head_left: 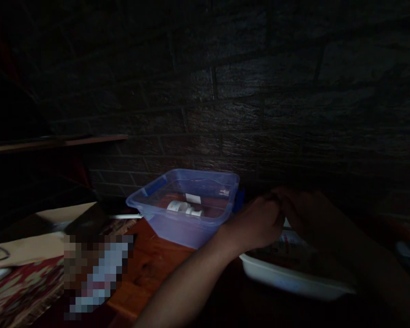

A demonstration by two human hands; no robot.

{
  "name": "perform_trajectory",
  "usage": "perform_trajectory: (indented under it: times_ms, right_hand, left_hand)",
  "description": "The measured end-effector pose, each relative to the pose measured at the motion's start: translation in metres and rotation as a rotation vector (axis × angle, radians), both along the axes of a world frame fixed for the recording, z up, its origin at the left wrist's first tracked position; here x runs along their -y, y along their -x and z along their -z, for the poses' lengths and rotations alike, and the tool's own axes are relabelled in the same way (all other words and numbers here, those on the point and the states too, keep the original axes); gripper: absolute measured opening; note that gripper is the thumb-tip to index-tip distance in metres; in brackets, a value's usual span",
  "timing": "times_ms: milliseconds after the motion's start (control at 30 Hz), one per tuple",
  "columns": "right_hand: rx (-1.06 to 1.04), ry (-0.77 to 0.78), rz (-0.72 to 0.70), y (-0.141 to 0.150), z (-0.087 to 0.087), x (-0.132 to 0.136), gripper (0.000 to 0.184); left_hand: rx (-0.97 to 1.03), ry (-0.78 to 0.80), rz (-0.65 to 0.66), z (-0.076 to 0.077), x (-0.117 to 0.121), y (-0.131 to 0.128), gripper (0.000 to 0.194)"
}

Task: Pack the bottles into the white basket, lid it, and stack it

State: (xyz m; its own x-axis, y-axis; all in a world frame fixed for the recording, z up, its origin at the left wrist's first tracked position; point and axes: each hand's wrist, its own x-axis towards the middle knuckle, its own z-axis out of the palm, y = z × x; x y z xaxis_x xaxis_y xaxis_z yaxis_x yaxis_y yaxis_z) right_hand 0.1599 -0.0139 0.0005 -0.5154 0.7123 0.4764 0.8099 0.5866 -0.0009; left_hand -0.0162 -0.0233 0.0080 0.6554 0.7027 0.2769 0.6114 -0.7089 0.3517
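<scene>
My left hand (pixel 263 221) and my right hand (pixel 302 209) meet over a shallow white tray (pixel 290 278) on the right. The fingers of both hands are curled and close together at the fingertips; what they hold, if anything, is lost in the dark. Below them in the tray lies a package with printing (pixel 289 239), mostly in shadow. Just left of my left hand stands a clear bluish plastic bin (pixel 182 231) with blue handles. Inside the bin, small white containers (pixel 179 207) lie beside a white label or card (pixel 193 198).
A dark brick wall (pixel 205 109) rises behind the wooden table (pixel 146 259). At left are an open cardboard box (pixel 23 246), a red patterned cloth (pixel 34 278), and a blurred-out patch (pixel 102 273). A wooden shelf (pixel 58 143) juts out above the box.
</scene>
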Motion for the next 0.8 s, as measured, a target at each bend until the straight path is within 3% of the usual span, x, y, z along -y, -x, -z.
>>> perform_trajectory:
  times_ms: [133, 267, 367, 500, 633, 733, 800]
  right_hand:
    - [-0.115, 0.013, -0.039, 0.013, -0.008, 0.003, 0.039]
    - [-0.241, 0.103, -0.138, 0.039, -0.037, 0.008, 0.038]
    - [-0.289, 0.145, -0.216, 0.071, -0.064, 0.004, 0.034]
    - [-0.184, 0.186, -0.165, 0.127, -0.084, -0.016, 0.034]
    - [-0.076, 0.289, -0.181, 0.183, -0.080, -0.047, 0.026]
    - [0.032, 0.427, -0.181, 0.218, -0.064, -0.069, 0.021]
    - [0.099, 0.535, -0.168, 0.238, -0.050, -0.081, 0.032]
  left_hand:
    - [-0.054, -0.026, -0.025, -0.015, 0.010, 0.014, 0.031]
    - [-0.090, -0.059, -0.045, -0.045, 0.020, 0.041, 0.033]
    - [-0.088, -0.078, -0.085, -0.070, 0.019, 0.071, 0.032]
    - [-0.212, 0.033, -0.231, -0.091, 0.005, 0.121, 0.030]
    - [-0.311, 0.118, -0.345, -0.084, -0.020, 0.173, 0.026]
    - [-0.415, 0.227, -0.441, -0.064, -0.042, 0.208, 0.021]
    - [-0.487, 0.314, -0.480, -0.048, -0.056, 0.227, 0.023]
